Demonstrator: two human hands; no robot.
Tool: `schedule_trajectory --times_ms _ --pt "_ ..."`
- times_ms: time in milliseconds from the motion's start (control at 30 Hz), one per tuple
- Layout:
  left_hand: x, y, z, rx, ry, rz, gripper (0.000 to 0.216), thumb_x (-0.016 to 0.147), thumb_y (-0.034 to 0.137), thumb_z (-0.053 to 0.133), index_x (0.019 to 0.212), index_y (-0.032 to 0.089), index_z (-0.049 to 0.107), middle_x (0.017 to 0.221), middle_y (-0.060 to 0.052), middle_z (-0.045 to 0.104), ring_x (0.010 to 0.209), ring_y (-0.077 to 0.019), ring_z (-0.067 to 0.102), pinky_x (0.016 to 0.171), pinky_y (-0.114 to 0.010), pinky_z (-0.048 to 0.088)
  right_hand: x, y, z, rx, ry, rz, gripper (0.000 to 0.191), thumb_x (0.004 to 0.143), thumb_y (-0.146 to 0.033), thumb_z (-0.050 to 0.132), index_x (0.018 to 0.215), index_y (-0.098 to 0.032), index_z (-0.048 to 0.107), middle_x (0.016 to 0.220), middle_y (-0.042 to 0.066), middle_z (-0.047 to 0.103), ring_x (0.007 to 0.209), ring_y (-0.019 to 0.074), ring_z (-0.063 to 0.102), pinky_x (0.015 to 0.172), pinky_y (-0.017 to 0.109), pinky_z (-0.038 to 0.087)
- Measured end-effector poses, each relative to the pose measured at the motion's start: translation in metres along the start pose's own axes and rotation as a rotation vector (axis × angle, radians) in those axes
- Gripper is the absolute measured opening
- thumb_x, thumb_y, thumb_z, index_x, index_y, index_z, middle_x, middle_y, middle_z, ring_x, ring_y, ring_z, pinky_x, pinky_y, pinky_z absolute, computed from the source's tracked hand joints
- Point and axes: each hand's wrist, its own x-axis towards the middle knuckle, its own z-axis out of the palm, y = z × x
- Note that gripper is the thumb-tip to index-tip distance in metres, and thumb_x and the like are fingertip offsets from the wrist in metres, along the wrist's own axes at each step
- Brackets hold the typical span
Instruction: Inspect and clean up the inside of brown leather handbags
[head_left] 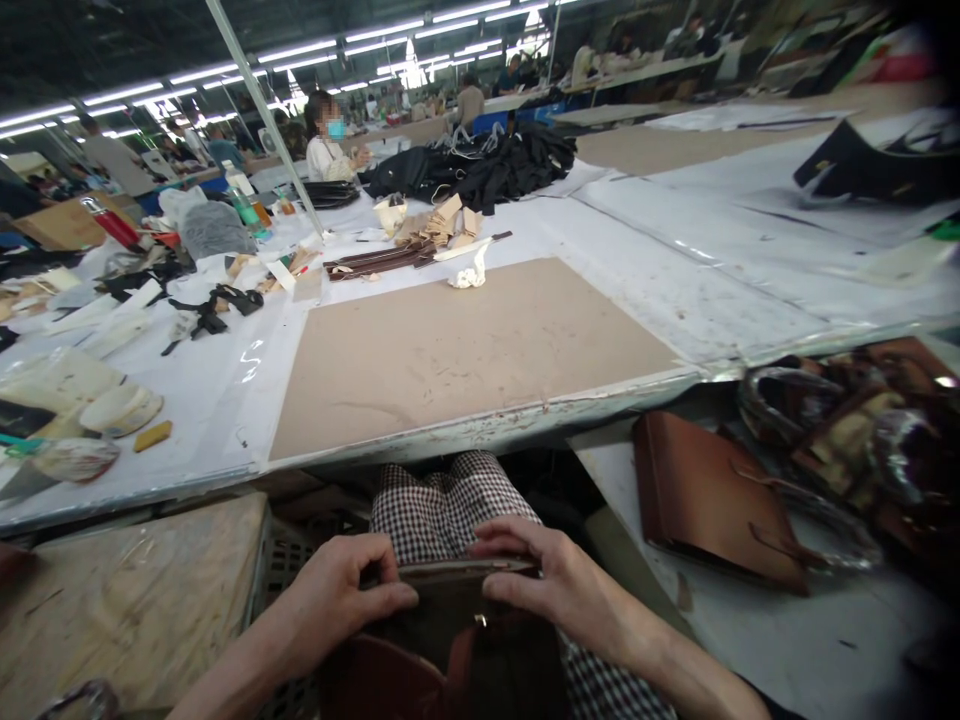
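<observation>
A dark brown handbag [517,660] with reddish-brown leather parts rests on my lap, over black-and-white checked cloth. My left hand [352,580] grips the left end of its upper edge, thumb inside and fingers curled over the far side. On the right part of the same edge, my right hand [529,565] pinches the rim between thumb and fingers. Between the hands, the bag's dark inside shows, with a small shiny metal piece near the right thumb. The bag's lower part runs out of view.
A brown handbag [712,500] lies on a white surface at right, beside more wrapped bags [862,420]. Ahead, a beige board [472,350] covers part of the white worktable [645,250]. Brown strips [382,262] lie behind it. A tub [120,408] stands at left. A masked person sits across the table.
</observation>
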Motion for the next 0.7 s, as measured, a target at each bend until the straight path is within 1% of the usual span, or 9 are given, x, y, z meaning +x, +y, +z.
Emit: schedule_trajectory --times_ms 67,167,233,300,400,533,633,700 --pt "0.001 0.001 0.003 0.040 0.030 -0.018 0.029 0.085 0.041 0.072 0.072 0.017 0.061 0.071 0.003 0.064 0.070 -0.0146 0.055 0.062 -0.024 0.034 -0.001 0.000 0.000 -0.086 0.032 -0.060 0.032 0.083 -0.022 0.076 0.113 -0.026 0.067 0.109 0.000 0.074 0.104 0.0213 0.069 0.090 0.031 0.055" --pt "0.002 0.004 0.005 0.076 0.044 -0.024 0.031 0.086 0.041 0.071 0.071 0.017 0.060 0.071 0.003 0.064 0.070 -0.0149 0.055 0.062 -0.025 0.034 -0.004 0.000 0.001 -0.266 0.094 -0.161 0.014 0.086 -0.020 0.074 0.098 -0.025 0.069 0.091 -0.004 0.072 0.086 0.0170 0.067 0.079 0.026 0.052" --pt "0.001 0.004 0.005 0.071 0.038 -0.022 0.032 0.086 0.043 0.071 0.071 0.017 0.060 0.071 0.003 0.064 0.070 -0.0152 0.056 0.062 -0.025 0.034 -0.006 0.002 0.001 -0.314 0.125 -0.203 0.007 0.088 -0.021 0.073 0.092 -0.023 0.068 0.090 -0.003 0.072 0.082 0.0161 0.066 0.076 0.025 0.050" --pt "0.000 0.004 0.005 0.040 0.034 -0.018 0.032 0.086 0.044 0.072 0.072 0.017 0.060 0.072 0.003 0.064 0.071 -0.0156 0.056 0.063 -0.025 0.035 -0.008 0.003 0.002 -0.310 0.142 -0.225 0.005 0.090 -0.024 0.073 0.090 -0.023 0.068 0.092 -0.003 0.073 0.083 0.0161 0.066 0.076 0.025 0.049" --pt "-0.001 0.001 0.005 -0.026 0.056 -0.018 0.032 0.086 0.043 0.072 0.071 0.017 0.059 0.076 0.001 0.067 0.074 -0.0165 0.058 0.065 -0.025 0.037 -0.009 0.004 0.005 -0.237 0.162 -0.198 0.007 0.093 -0.028 0.070 0.089 -0.022 0.069 0.091 -0.002 0.074 0.082 0.0162 0.067 0.075 0.025 0.050" --pt "0.001 0.000 0.009 -0.062 0.109 -0.061 0.032 0.082 0.041 0.075 0.068 0.017 0.058 0.083 -0.002 0.071 0.077 -0.0183 0.061 0.067 -0.027 0.040 -0.006 0.007 0.011 -0.130 0.222 -0.171 0.012 0.090 -0.029 0.070 0.081 -0.021 0.069 0.094 0.001 0.076 0.091 0.0194 0.070 0.079 0.028 0.053" --pt "0.004 -0.001 0.012 -0.030 0.142 -0.102 0.030 0.080 0.039 0.076 0.067 0.017 0.059 0.078 -0.002 0.070 0.074 -0.0183 0.060 0.066 -0.028 0.039 -0.004 0.011 0.015 -0.105 0.246 -0.168 0.013 0.088 -0.028 0.069 0.078 -0.020 0.067 0.093 0.003 0.075 0.087 0.0196 0.070 0.077 0.029 0.054" --pt "0.005 -0.003 0.014 -0.024 0.170 -0.107 0.030 0.078 0.037 0.077 0.066 0.018 0.055 0.074 -0.001 0.068 0.071 -0.0173 0.058 0.065 -0.027 0.039 -0.003 0.013 0.017 -0.075 0.262 -0.164 0.011 0.087 -0.028 0.069 0.080 -0.020 0.064 0.092 0.002 0.075 0.083 0.0186 0.070 0.074 0.028 0.055"
